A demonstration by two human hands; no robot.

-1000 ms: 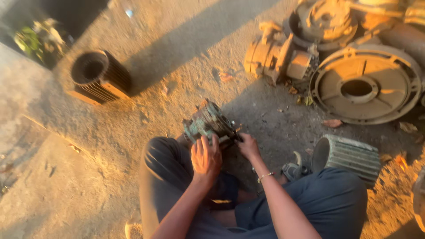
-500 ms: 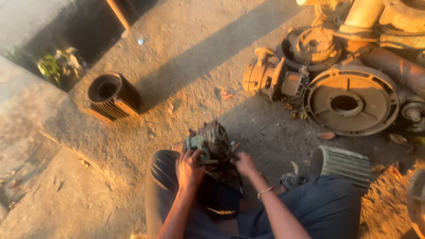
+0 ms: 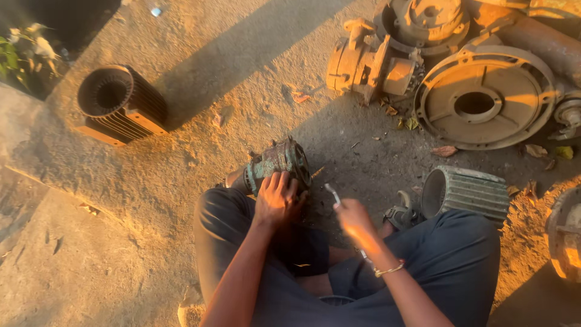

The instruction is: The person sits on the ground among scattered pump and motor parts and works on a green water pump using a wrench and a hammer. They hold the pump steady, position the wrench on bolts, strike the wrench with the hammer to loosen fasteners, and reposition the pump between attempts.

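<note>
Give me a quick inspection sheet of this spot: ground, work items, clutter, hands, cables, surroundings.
Surface: bare dusty ground, part sunlit, part shaded.
Job's things: greenish motor part by the knee; thin metal tool.
Clutter: finned housing; ribbed casing; round cover; rusty pump body; dry leaves.
Hands: left hand rests on the motor part; right hand holds the tool, blurred.
Cables: nothing seen.
Surroundings: plants at the top left.
</note>
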